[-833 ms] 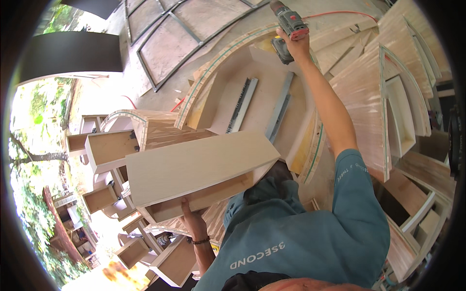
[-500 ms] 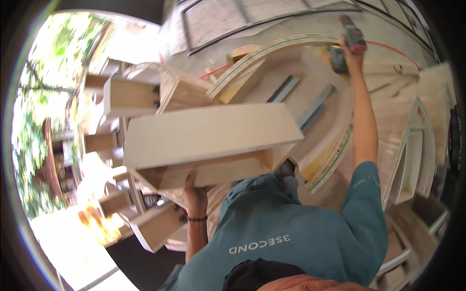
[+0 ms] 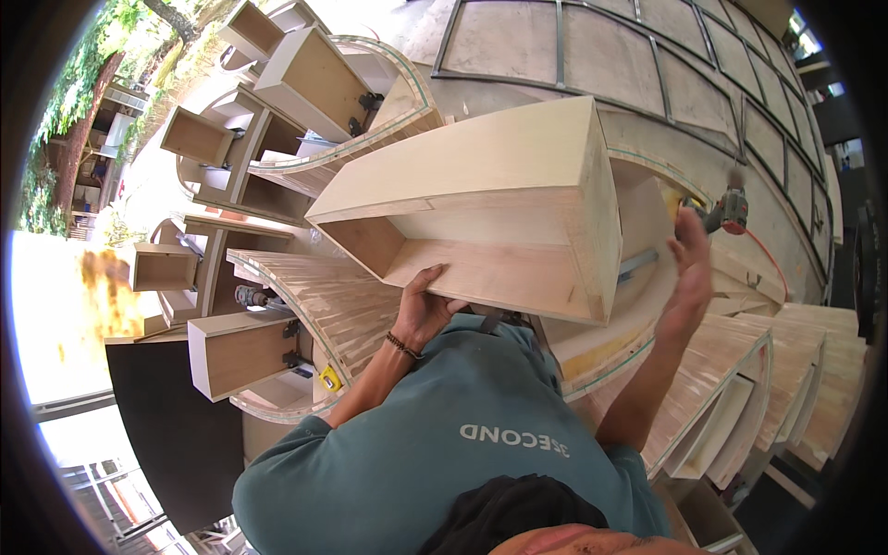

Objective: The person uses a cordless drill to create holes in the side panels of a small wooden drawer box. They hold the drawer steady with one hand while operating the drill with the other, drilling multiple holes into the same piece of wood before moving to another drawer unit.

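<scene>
left hand [image 3: 424, 313] clutching the wooden drawer [image 3: 476, 171] by its near edge, bulk at one o'clock from those fingers; right hand [image 3: 686, 277], blurred, loosely spread, at the drawer's four o'clock!

A metal frame [image 3: 560, 46] lies on the pale floor [image 3: 606, 51].

Two hands are showing, one left hand [image 3: 425, 310] and one right hand [image 3: 683, 282]. One wooden drawer box [image 3: 462, 162] is filling the middle, and at least five other drawers [image 3: 239, 356] are jutting from curved cabinets [image 3: 338, 301], which are overlapping too much for counting. One drill [image 3: 733, 213], one grey tool [image 3: 252, 296] of unclear kind, one yellow tape measure [image 3: 329, 377], one bracelet [image 3: 404, 348], one red cord [image 3: 768, 255], one black panel [image 3: 166, 435] and one black cap [image 3: 509, 516] are also appearing.
</scene>
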`<state>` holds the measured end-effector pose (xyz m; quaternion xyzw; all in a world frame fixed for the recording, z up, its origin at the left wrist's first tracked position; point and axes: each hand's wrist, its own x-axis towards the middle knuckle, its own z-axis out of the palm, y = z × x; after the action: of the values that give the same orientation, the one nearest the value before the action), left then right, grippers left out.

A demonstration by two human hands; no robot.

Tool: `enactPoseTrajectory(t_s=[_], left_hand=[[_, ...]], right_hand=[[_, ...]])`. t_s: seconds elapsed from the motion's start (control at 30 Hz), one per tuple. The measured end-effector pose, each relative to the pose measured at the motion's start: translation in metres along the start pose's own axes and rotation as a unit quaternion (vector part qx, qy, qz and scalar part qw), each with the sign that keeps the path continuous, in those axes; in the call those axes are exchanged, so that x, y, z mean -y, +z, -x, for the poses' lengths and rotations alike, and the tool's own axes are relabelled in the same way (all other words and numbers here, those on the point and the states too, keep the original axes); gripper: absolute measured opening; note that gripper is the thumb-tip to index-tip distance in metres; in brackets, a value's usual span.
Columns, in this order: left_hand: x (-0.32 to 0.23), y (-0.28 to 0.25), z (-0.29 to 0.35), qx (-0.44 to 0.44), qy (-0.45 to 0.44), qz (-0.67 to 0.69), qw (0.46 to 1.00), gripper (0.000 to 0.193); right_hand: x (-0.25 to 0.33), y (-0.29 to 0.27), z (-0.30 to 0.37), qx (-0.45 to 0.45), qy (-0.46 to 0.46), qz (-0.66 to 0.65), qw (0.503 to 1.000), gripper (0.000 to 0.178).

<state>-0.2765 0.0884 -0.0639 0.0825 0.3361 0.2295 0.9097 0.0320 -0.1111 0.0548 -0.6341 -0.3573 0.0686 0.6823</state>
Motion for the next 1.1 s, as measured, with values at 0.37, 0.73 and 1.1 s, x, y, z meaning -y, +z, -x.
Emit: enactPoseTrajectory(t_s=[0.37, 0.73, 1.1], left_hand=[[-0.055, -0.011, -0.024, 0.061, 0.008, 0.037, 0.997, 0.030], [-0.153, -0.155, -0.010, 0.106, 0.078, -0.255, 0.958, 0.051], [-0.225, -0.108, -0.078, 0.118, 0.124, 0.228, 0.959, 0.071]], right_hand=[[0.100, 0.218, -0.052, 0.034, -0.190, 0.346, 0.918, 0.059], [0.167, 0.351, -0.124, 0.072, -0.356, 0.255, 0.896, 0.045], [0.190, 0.403, -0.111, 0.134, -0.393, 0.275, 0.867, 0.064]])
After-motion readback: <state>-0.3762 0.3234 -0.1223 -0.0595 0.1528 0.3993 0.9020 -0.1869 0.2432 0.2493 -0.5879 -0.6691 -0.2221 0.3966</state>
